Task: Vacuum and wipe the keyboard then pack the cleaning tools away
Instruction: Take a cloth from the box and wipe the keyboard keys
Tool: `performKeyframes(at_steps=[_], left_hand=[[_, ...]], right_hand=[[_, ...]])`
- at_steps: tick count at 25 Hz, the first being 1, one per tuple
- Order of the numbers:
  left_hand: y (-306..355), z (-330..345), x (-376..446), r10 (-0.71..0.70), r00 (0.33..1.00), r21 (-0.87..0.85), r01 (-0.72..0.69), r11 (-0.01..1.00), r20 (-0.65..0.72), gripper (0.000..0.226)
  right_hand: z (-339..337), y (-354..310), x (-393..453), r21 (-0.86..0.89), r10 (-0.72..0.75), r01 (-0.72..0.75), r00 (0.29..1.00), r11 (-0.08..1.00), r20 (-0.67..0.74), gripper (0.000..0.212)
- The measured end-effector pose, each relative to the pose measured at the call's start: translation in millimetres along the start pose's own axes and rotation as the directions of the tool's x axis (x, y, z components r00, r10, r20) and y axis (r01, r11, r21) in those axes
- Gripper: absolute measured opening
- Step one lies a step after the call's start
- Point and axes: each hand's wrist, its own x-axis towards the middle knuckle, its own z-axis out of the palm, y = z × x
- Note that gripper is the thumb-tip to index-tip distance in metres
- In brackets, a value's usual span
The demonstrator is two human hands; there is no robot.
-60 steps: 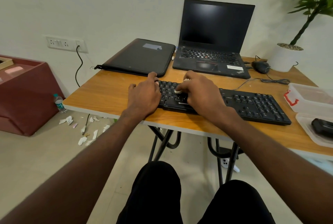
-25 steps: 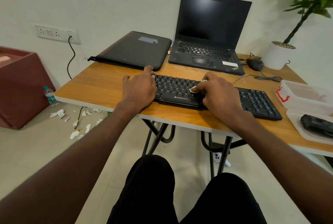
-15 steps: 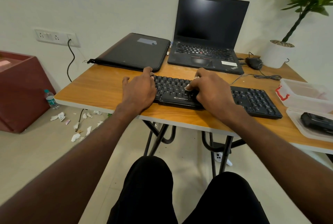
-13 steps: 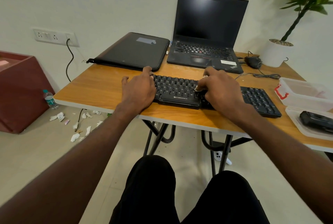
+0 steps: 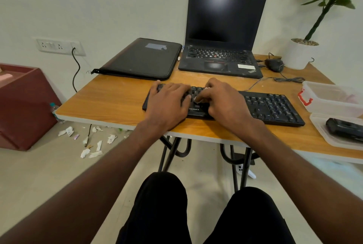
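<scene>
Head view: right hand (image 5: 225, 102) pinching a wipe (image 5: 200, 97) has slid back leftward along the keyboard (image 5: 275, 108); left hand (image 5: 169, 100), fingers spread, steadies it; wiping continues.

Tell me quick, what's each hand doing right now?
Left hand: open, flat on the keyboard.
Right hand: pinching a small white wipe against the keys.

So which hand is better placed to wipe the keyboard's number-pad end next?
Right. The right hand pinches the white wipe and lies nearest the uncovered end of the keyboard; the left hand rests flat on the far end.
</scene>
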Motion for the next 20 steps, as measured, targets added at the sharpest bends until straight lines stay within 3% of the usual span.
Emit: performKeyframes(at_steps=[5, 10, 12, 16, 20], left_hand=[[-6, 3, -1, -0.009, 1.000, 0.029, 0.008, 1.000, 0.016, 0.032], [-1, 5, -1, 0.069, 0.998, 0.035, -0.069, 0.997, -0.002, 0.031], [-3, 6, 0, 0.081, 0.997, 0.022, -0.081, 0.996, 0.007, 0.032], [-3, 8, 1, 0.077, 0.997, 0.006, -0.077, 0.997, 0.000, 0.032], [-1, 9, 0, 0.066, 0.997, 0.032, -0.065, 0.997, -0.028, 0.032]], right_hand=[[-18, 27, -16, -0.059, 0.195, -0.195, 0.981, 0.979, -0.005, 0.023], [-3, 5, 2, 0.105, 0.109, -0.103, 0.993, 0.989, -0.052, 0.018], [3, -2, 8, 0.055, 0.097, -0.094, 0.994, 0.994, -0.050, 0.016], [-14, 24, 6, -0.035, 0.314, -0.313, 0.949, 0.949, 0.018, 0.010], [-7, 14, 18, 0.065, 0.277, -0.272, 0.957, 0.960, -0.086, 0.035]])
